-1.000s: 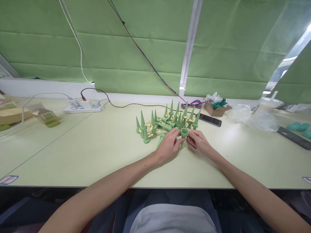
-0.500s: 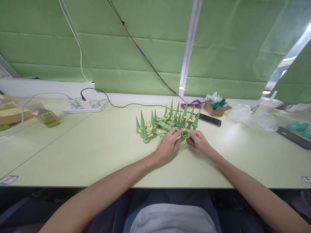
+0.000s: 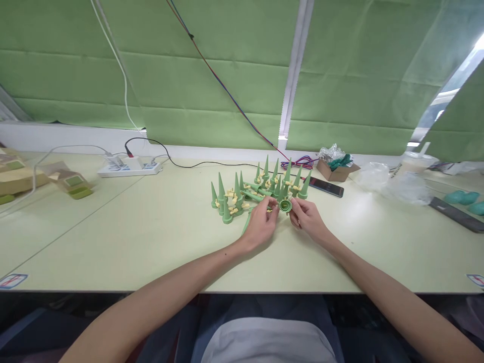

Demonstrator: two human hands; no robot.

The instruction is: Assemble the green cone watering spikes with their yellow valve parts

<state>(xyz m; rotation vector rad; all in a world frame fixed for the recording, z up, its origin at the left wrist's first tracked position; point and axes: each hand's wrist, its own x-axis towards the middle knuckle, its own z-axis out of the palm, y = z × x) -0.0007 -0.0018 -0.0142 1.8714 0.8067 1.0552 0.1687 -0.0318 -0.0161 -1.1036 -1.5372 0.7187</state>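
My right hand (image 3: 307, 218) pinches a green plant-watering spike (image 3: 285, 205) at its right side. The round, hollow end of this spike faces me; its far part is hidden. On its left, my left hand (image 3: 262, 222) has its fingers curled but apart, with the tips close to the rim. Whether they touch it I cannot tell. Just beyond my hands stand several green cone-shaped spikes (image 3: 221, 194) with small yellow valves (image 3: 230, 193). A few more spikes (image 3: 252, 194) lie flat among them, and another (image 3: 246, 222) lies partly behind my left hand.
A phone (image 3: 325, 187) and a small cardboard box (image 3: 336, 171) lie behind my right hand. Farther right are a plastic bag (image 3: 410, 189), a drink cup (image 3: 416, 162) and a dark flat device (image 3: 456, 214). A power strip (image 3: 130, 169) and opened packaging (image 3: 70, 181) are at left.
The held spike has shifted slightly left and up, its open end turned more towards me. My left fingers have loosened and drawn back from its rim; my right hand still pinches it.
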